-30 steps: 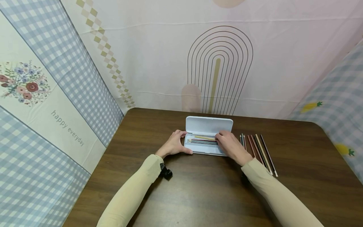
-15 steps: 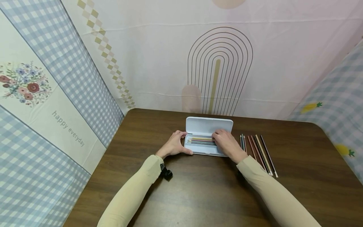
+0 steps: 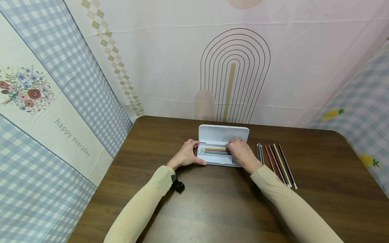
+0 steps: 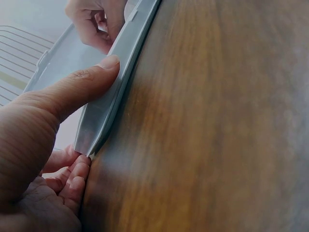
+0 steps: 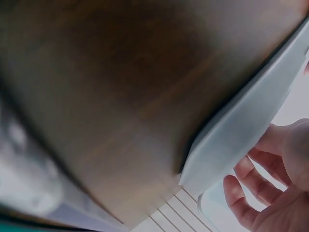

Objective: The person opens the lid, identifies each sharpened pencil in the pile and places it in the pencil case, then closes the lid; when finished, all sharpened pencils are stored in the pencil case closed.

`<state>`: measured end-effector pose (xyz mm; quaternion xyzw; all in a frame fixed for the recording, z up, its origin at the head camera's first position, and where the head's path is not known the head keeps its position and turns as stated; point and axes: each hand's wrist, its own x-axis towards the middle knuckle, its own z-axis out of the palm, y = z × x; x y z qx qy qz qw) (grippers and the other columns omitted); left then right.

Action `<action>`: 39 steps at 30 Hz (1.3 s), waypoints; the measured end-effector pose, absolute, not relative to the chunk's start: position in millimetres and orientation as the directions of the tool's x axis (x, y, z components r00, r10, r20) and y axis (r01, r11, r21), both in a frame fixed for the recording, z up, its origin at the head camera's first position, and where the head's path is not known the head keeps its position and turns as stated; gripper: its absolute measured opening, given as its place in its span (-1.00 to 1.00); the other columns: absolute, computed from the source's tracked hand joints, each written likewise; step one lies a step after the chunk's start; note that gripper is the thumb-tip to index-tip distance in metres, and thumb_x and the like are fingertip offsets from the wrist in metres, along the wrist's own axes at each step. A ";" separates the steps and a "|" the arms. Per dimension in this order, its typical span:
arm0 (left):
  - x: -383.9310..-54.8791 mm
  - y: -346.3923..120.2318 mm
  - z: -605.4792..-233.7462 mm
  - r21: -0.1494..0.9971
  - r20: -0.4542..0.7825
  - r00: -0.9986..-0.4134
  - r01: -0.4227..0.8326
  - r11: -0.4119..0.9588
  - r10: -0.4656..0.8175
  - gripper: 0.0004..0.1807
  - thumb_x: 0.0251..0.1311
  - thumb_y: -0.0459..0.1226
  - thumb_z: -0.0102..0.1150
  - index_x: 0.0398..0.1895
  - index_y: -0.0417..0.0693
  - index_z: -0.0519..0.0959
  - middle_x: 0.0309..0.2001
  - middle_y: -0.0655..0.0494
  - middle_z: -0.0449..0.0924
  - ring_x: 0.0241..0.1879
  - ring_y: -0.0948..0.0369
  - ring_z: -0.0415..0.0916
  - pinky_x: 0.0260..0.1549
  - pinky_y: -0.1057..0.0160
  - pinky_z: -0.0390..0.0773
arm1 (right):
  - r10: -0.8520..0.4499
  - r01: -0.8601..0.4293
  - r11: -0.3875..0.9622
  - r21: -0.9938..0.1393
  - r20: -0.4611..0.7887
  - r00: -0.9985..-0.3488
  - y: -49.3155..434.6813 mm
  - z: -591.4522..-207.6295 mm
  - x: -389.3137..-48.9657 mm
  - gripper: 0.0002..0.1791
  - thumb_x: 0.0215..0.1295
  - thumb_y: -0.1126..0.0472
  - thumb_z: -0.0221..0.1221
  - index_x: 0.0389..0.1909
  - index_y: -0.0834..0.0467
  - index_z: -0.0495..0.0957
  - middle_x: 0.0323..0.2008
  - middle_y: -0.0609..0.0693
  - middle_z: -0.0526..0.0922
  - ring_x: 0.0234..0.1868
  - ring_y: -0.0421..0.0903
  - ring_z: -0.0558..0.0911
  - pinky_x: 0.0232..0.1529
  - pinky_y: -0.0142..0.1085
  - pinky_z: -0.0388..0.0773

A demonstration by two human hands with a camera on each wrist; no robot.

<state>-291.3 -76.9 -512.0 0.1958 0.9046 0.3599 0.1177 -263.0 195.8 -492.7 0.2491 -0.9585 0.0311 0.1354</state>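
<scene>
A pale blue pencil case [image 3: 223,135] lies on the table with its lid raised at the back. Several pencils [image 3: 214,151] lie lengthwise in its tray, a yellow one toward the back. My left hand [image 3: 184,155] holds the case's left end, its thumb [image 4: 91,82] on the front rim and its fingers round the end. Over the right part of the tray, my right hand [image 3: 242,154] has bent fingers at the yellow pencil's right end. Its fingertips are hidden from above; in the right wrist view, curled fingers [image 5: 258,181] show behind the case's wall.
Right of the case, several more pencils [image 3: 281,165] lie side by side on the brown table [image 3: 209,202], partly behind the right forearm. A patterned cloth [image 3: 170,67] hangs along the table's back edge. A small black camera [image 3: 178,185] is strapped to the left wrist.
My right hand has shifted left along the tray, and the yellow pencil has slid left with it, in line with the others. The left hand stays on the case.
</scene>
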 end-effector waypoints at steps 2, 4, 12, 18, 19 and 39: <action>-291.3 -76.6 -512.1 0.698 -0.074 -0.895 0.268 0.664 0.439 0.13 -0.10 0.00 0.79 0.57 -0.16 0.43 0.36 -0.17 0.49 0.39 -0.04 0.40 0.50 -0.07 0.44 | -0.472 -0.481 0.876 0.030 0.262 -0.842 195.1 -491.4 -261.7 -0.72 0.33 0.56 0.25 -0.28 0.17 0.83 -0.27 0.11 0.81 -0.16 0.14 0.74 -0.11 0.10 0.67; -291.1 -76.2 -512.5 0.697 -0.076 -0.896 0.266 0.666 0.438 0.13 -0.09 0.00 0.79 0.57 -0.16 0.44 0.36 -0.17 0.49 0.39 -0.04 0.40 0.50 -0.07 0.44 | -0.474 -0.478 0.877 0.049 0.248 -0.845 194.8 -491.0 -260.7 -0.71 0.33 0.56 0.25 -0.27 0.16 0.84 -0.27 0.11 0.81 -0.16 0.13 0.74 -0.12 0.09 0.67; -290.9 -75.3 -513.1 0.697 -0.081 -0.894 0.265 0.666 0.440 0.13 -0.09 0.00 0.79 0.57 -0.15 0.43 0.36 -0.16 0.49 0.40 -0.04 0.40 0.50 -0.07 0.44 | -0.462 -0.465 0.884 0.057 0.273 -0.844 195.4 -491.1 -255.3 -0.74 0.26 0.59 0.25 -0.32 0.20 0.81 -0.33 0.14 0.79 -0.22 0.15 0.73 -0.22 0.06 0.64; -289.7 -75.9 -511.5 0.698 -0.083 -0.895 0.262 0.666 0.439 0.13 -0.08 0.01 0.79 0.57 -0.15 0.43 0.37 -0.16 0.49 0.41 -0.04 0.40 0.50 -0.07 0.45 | -0.415 -0.443 0.897 0.006 0.363 -0.834 198.8 -489.2 -250.0 -0.79 0.14 0.63 0.28 -0.38 0.30 0.76 -0.43 0.16 0.71 -0.36 0.13 0.73 -0.29 0.02 0.71; -289.4 -76.2 -511.2 0.701 -0.082 -0.896 0.260 0.665 0.437 0.13 -0.09 0.00 0.79 0.57 -0.16 0.43 0.37 -0.16 0.49 0.40 -0.04 0.40 0.50 -0.07 0.45 | -0.401 -0.435 0.900 -0.008 0.372 -0.837 198.5 -487.9 -248.5 -0.81 0.15 0.63 0.28 -0.39 0.32 0.75 -0.45 0.16 0.70 -0.39 0.11 0.72 -0.33 0.00 0.72; -290.6 -76.7 -511.5 0.706 -0.079 -0.897 0.258 0.659 0.436 0.12 -0.09 0.00 0.79 0.56 -0.17 0.44 0.36 -0.17 0.50 0.41 -0.05 0.40 0.50 -0.07 0.45 | -0.007 -0.109 0.918 -0.382 0.259 -0.966 219.9 -455.4 -197.8 -0.84 0.33 0.46 0.19 -0.23 0.44 0.73 -0.28 0.38 0.76 -0.39 0.17 0.65 -0.38 0.07 0.63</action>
